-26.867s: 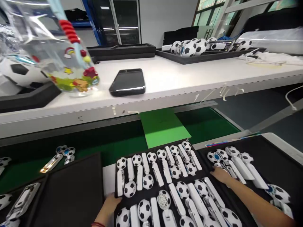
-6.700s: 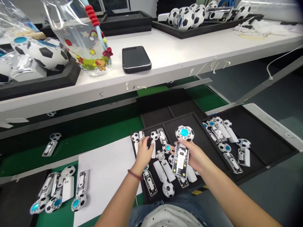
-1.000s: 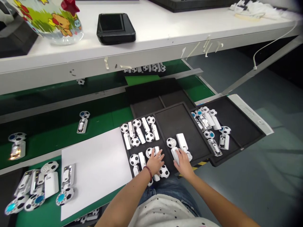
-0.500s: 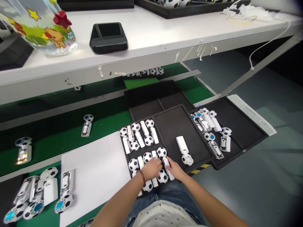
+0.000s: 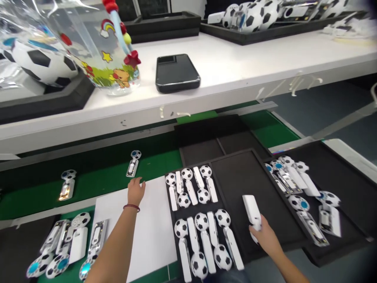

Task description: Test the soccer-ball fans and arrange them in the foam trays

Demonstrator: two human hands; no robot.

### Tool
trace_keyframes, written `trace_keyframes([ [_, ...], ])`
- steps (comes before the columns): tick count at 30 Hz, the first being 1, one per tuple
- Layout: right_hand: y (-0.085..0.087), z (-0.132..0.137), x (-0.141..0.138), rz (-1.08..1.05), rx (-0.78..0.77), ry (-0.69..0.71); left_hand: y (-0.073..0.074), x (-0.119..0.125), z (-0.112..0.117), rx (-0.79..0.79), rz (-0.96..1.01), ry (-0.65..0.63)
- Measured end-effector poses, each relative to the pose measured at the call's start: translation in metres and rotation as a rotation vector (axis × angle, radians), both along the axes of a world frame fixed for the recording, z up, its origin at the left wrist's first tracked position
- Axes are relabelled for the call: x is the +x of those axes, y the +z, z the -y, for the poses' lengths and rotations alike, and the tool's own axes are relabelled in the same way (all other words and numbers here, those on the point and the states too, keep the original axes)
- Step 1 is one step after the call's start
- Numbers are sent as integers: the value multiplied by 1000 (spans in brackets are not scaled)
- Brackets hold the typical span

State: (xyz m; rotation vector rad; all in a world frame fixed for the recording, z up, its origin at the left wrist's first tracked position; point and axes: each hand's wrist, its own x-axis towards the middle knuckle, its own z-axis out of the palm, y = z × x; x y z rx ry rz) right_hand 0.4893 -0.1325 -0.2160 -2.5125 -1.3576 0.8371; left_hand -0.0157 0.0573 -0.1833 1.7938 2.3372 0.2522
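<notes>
The right hand (image 5: 263,236) closes around a white football fan (image 5: 251,209), and a loose hold could drop it onto the black tray (image 5: 235,177), while the left hand (image 5: 136,191) lies open by the white paper (image 5: 153,236).

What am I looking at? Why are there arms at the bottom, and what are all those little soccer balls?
These pictures come from one camera worn on a person's head, so you see what that person sees when looking down. The arms are that person's own.

The right hand holds a white soccer-ball gadget, and the hand hides part of it. The left hand, with a red bracelet on its wrist, is at the top edge of a white paper sheet.

Between the hands, a black tray holds rows of matching gadgets. More lie on a green mat. Farther away, a white bench holds a black phone and a clear printed plastic bag.
</notes>
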Motion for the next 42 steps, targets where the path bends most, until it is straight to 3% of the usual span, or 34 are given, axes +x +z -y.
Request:
trace_keyframes([
  [4,13,-57,-11,-87,-2,-80,-10,-42,-46,-47,-13,212],
  [7,18,-115,-17,-581,-8,-175,-19,-61,-76,-92,38,298],
  [10,9,-161,-20,-1003,-85,-251,-29,-71,-101,-159,152,332],
  [12,-1,-178,-22,-947,-135,-215,-35,-72,-112,-209,254,345],
  [16,-17,-184,-28,-389,-54,157,-40,-57,-118,-250,500,392],
  [19,-15,-181,-40,-185,-18,197,-30,-26,-104,-203,751,414],
  [22,10,-181,-67,-35,113,163,-2,19,-69,-97,1030,398],
  [25,67,-182,-116,-41,456,197,45,67,-17,0,1270,319],
  [27,119,-181,-156,-387,516,224,82,95,22,16,1395,253],
  [31,217,-175,-227,-1288,356,347,158,131,86,-98,1680,80],
  [33,251,-167,-248,-1475,264,347,188,140,109,-141,1756,5],
  [37,292,-139,-264,-1516,280,293,226,146,141,-108,1806,-37],
  [42,324,-107,-267,-1464,338,257,248,144,166,-130,1883,-80],
])
